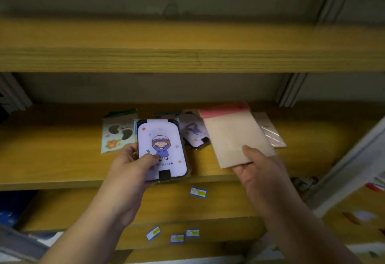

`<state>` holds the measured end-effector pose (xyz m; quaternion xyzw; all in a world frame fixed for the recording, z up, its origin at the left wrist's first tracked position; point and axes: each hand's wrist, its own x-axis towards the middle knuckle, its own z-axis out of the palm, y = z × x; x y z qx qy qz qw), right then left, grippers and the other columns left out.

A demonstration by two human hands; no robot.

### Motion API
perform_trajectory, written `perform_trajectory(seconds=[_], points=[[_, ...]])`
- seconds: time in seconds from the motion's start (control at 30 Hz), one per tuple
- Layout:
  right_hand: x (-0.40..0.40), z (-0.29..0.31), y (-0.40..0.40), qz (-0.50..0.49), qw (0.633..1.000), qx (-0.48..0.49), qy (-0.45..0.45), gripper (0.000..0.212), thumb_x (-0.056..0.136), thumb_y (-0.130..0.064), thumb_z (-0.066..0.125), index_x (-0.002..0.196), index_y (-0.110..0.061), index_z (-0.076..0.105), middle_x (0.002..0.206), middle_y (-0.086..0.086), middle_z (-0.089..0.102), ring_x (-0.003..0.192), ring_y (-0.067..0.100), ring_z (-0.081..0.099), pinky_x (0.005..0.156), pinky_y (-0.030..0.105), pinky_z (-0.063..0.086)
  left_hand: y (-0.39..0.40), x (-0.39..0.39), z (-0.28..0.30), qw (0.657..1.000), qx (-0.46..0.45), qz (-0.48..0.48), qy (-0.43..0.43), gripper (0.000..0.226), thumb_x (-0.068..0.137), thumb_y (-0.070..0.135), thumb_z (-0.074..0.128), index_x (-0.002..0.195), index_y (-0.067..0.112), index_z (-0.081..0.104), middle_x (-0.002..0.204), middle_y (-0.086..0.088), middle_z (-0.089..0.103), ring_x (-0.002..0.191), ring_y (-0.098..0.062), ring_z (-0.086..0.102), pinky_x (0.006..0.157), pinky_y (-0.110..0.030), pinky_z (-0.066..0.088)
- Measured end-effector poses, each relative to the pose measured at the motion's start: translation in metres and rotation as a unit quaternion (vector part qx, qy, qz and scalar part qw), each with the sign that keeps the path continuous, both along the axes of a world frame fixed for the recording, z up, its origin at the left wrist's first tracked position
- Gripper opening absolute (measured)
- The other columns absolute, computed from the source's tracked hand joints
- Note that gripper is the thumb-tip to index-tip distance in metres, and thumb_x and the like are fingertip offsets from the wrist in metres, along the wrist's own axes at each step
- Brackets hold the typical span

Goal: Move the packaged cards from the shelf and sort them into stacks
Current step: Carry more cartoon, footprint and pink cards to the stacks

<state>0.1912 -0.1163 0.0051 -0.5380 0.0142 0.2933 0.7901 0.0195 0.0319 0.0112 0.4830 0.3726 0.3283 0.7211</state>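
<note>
From the head view, both my forearms reach up and forward toward the middle wooden shelf [62, 159], palms turned inward.

My left hand [133, 159] is closed on a lilac packaged card [162, 149] printed with a cartoon child in a purple coat and striped hat. The thumb presses across the lower front of the pack and the fingers wrap behind its left edge, so the grip holds it tilted up toward me, its bottom end hanging just past the shelf's front lip. There seems to be at least one more pack behind it in the same grip, though I cannot tell how many.

My right hand [256, 163] is closed on a beige packaged card with a pink top strip [231, 134]. The thumb lies on its lower right corner, fingers underneath, and the pack slants away to the upper left above the shelf.

On the shelf board lie the others: a pale card with dark bean shapes and a small bear [116, 134] at the left, a second lilac card [193, 132] between my two hands, and a clear-wrapped pack [270, 132] partly under the beige one.

Small blue-edged price labels [198, 192] stick to the shelf edges below.
</note>
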Motion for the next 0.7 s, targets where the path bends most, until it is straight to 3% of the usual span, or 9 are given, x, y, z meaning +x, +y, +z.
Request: perform_trajectory(seconds=[0.07, 0.1, 0.2, 0.27, 0.37, 0.5, 0.7], points=[[0.006, 0.004, -0.025, 0.005, 1.000, 0.010, 0.006, 0.022, 0.088, -0.007, 0.068, 0.109, -0.012, 0.061, 0.107, 0.011, 0.065, 0.091, 0.012, 0.072, 0.079, 0.031, 0.060, -0.021, 0.014, 0.004, 1.000, 0.010, -0.012, 0.002, 0.027, 0.091, -0.005, 0.057, 0.109, 0.015, 0.061, 0.096, -0.009, 0.080, 0.078, -0.020, 0.077, 0.052, -0.026, 0.057], [0.008, 0.005, -0.037, 0.000, 0.999, 0.030, 0.013, 0.024, 0.086, -0.010, 0.069, 0.108, -0.012, 0.061, 0.107, 0.014, 0.067, 0.090, 0.014, 0.073, 0.077, 0.030, 0.060, -0.033, 0.021, 0.006, 1.000, 0.014, -0.017, 0.001, 0.027, 0.091, -0.006, 0.056, 0.109, 0.015, 0.061, 0.095, -0.009, 0.080, 0.076, -0.019, 0.077, 0.051, -0.024, 0.056], [0.013, 0.010, -0.077, -0.036, 0.994, 0.094, 0.051, 0.040, 0.065, -0.018, 0.074, 0.103, -0.014, 0.061, 0.092, 0.010, 0.077, 0.085, 0.024, 0.077, 0.072, 0.037, 0.061, -0.069, 0.039, 0.010, 0.999, 0.022, -0.027, -0.005, 0.030, 0.091, -0.005, 0.056, 0.111, 0.015, 0.063, 0.098, -0.008, 0.080, 0.081, -0.020, 0.077, 0.054, -0.023, 0.057], [0.014, 0.016, -0.103, -0.026, 0.988, 0.142, 0.054, 0.039, 0.067, -0.014, 0.072, 0.104, -0.011, 0.062, 0.086, 0.009, 0.079, 0.083, 0.022, 0.077, 0.070, 0.037, 0.062, -0.095, 0.050, 0.011, 0.999, 0.025, -0.026, -0.005, 0.028, 0.090, -0.005, 0.057, 0.109, 0.015, 0.064, 0.096, -0.007, 0.080, 0.082, -0.020, 0.077, 0.054, -0.024, 0.057], [0.020, 0.023, -0.148, -0.025, 0.976, 0.192, 0.101, 0.038, 0.071, -0.003, 0.067, 0.109, -0.009, 0.063, 0.097, 0.013, 0.079, 0.089, 0.025, 0.076, 0.073, 0.039, 0.063, -0.140, 0.064, 0.011, 0.999, 0.026, -0.026, 0.002, 0.023, 0.088, -0.003, 0.060, 0.101, 0.015, 0.064, 0.092, -0.007, 0.080, 0.076, -0.019, 0.077, 0.050, -0.023, 0.055], [0.027, 0.034, -0.216, 0.054, 0.975, 0.201, 0.081, 0.035, 0.090, 0.005, 0.055, 0.121, -0.008, 0.062, 0.113, 0.013, 0.076, 0.103, 0.026, 0.073, 0.074, 0.035, 0.062, -0.204, 0.081, 0.013, 0.999, 0.030, -0.028, -0.004, 0.020, 0.085, -0.001, 0.062, 0.101, 0.011, 0.065, 0.091, -0.009, 0.080, 0.073, -0.020, 0.077, 0.049, -0.021, 0.055], [0.046, 0.042, -0.317, 0.109, 0.963, 0.225, 0.101, 0.043, 0.072, 0.002, 0.060, 0.115, -0.004, 0.067, 0.110, 0.018, 0.075, 0.099, 0.032, 0.074, 0.073, 0.043, 0.062, -0.302, 0.106, 0.012, 0.998, 0.033, -0.051, 0.001, 0.017, 0.084, 0.001, 0.061, 0.094, 0.013, 0.066, 0.096, -0.015, 0.079, 0.081, -0.031, 0.077, 0.059, -0.036, 0.059]])
